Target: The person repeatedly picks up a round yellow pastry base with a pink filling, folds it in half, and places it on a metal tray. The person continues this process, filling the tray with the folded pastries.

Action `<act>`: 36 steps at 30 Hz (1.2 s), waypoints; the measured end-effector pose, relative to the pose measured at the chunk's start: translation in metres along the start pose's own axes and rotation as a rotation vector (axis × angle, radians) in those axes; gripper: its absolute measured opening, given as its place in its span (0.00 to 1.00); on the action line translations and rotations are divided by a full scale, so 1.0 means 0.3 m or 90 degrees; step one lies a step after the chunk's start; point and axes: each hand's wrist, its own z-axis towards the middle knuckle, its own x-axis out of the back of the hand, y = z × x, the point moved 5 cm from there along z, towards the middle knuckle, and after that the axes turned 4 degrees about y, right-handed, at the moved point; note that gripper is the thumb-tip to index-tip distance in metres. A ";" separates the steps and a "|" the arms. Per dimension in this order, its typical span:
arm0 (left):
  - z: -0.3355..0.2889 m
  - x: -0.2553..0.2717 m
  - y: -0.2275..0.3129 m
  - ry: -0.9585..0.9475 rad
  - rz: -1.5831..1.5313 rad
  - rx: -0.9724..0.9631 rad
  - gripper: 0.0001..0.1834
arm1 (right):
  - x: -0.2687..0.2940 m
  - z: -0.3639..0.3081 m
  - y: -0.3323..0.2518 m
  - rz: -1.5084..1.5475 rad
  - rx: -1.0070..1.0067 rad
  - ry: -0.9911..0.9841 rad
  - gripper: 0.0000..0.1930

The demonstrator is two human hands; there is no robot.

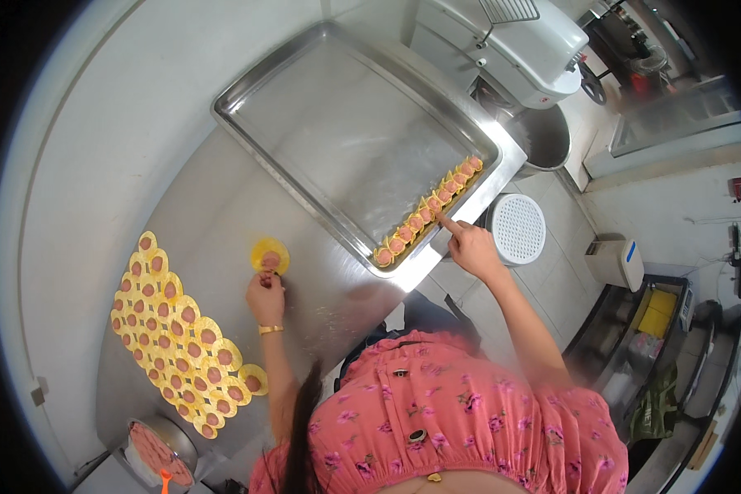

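A round yellow dumpling wrapper (261, 247) with pink meat filling is over the steel table, left of the tray. My left hand (265, 298) is closed, its fingertips pinched at the wrapper's near edge. On the right, my right hand (471, 247) has its index finger stretched out to the row of filled dumplings (425, 216), seemingly touching one; the other fingers are partly curled and hold nothing visible. The dumplings stand side by side along the right wall of a large metal tray (292, 177). At the left lie several overlapping yellow wrappers (163, 309), each topped with a pink meat ball.
A metal bowl (188, 451) of pink filling with an orange-handled utensil (166, 477) stands at the lower left. Beyond the tray are a white mixer (502, 53) and its metal bowl (555, 136). A white perforated stool (518, 228) stands beside the table, right of my right hand.
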 end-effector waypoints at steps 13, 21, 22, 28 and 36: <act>-0.295 -0.070 -0.034 -0.043 -0.280 0.207 0.03 | 0.036 0.091 0.166 0.039 0.050 -0.031 0.29; -0.402 -0.107 -0.057 0.050 -0.409 0.290 0.04 | 0.075 0.137 0.267 0.082 0.088 -0.003 0.29; -0.414 -0.111 -0.060 0.063 -0.409 0.290 0.05 | 0.078 0.142 0.280 0.082 0.074 -0.001 0.29; -0.461 -0.119 -0.082 0.100 -0.401 0.282 0.08 | 0.095 0.166 0.334 0.081 0.055 -0.004 0.28; -0.472 -0.101 -0.078 0.157 -0.399 0.237 0.22 | 0.138 0.187 0.401 0.051 -0.018 0.065 0.27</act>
